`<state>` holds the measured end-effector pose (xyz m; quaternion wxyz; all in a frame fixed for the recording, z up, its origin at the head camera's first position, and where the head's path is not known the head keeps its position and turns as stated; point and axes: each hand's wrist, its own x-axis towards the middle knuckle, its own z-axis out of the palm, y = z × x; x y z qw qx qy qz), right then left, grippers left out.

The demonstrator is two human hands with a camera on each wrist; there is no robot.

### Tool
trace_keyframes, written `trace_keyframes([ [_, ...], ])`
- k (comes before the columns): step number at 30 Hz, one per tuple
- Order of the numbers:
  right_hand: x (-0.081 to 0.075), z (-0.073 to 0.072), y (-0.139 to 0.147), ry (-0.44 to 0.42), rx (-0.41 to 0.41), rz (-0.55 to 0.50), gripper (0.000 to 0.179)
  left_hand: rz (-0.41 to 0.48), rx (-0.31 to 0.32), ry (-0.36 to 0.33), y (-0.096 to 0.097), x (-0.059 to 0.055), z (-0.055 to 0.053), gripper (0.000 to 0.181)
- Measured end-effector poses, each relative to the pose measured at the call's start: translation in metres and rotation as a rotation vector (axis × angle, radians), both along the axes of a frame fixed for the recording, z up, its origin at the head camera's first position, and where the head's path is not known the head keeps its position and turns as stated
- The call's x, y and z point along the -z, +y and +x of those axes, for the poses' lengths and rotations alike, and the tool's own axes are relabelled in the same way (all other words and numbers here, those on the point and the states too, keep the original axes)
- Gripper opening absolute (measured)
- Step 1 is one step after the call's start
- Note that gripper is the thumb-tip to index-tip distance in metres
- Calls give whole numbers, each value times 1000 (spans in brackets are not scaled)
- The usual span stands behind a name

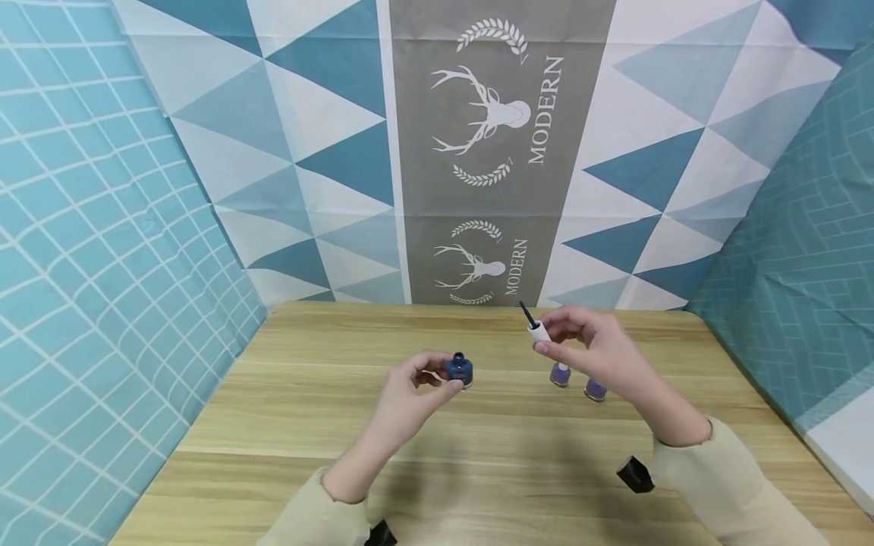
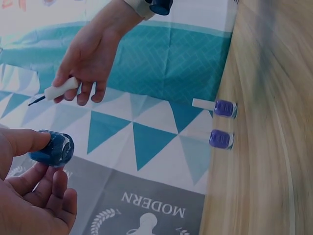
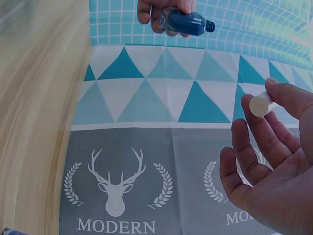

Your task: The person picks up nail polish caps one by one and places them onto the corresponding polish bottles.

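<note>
My left hand pinches a small bottle of dark blue nail polish between thumb and fingers, upright above the table, its neck uncapped. Higher and to the right, my right hand pinches the white nail polish cap. A dark brush sticks out of this cap, tilted up and to the left, apart from the bottle. The right wrist view shows the flat end of the white cap between thumb and forefinger, and the bare threaded neck of the blue bottle.
Two purple nail polish bottles stand on the wooden table below the right hand. One shows a white cap in the left wrist view. Patterned cloth walls enclose the table at the back and both sides.
</note>
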<state>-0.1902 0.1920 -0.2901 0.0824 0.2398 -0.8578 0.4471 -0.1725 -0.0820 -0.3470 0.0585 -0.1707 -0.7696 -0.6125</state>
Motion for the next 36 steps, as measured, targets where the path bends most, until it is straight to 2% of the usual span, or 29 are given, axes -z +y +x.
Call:
trace_keyframes([
  [5, 3, 2, -1, 2, -59, -45, 30, 3, 10, 14, 10, 5, -1, 26],
  [13, 7, 5, -4, 20, -73, -86, 25, -31, 19, 44, 22, 17, -4, 25],
  [21, 14, 4, -3, 22, -60, -66, 21, -43, 23, 30, 32, 27, -7, 26],
  [25, 16, 4, -2, 9, -54, -60, 20, -22, 37, 28, 36, 30, -9, 25],
  [36, 18, 5, 1, 20, -65, -26, 16, -20, 51, 19, 40, 39, -8, 24],
])
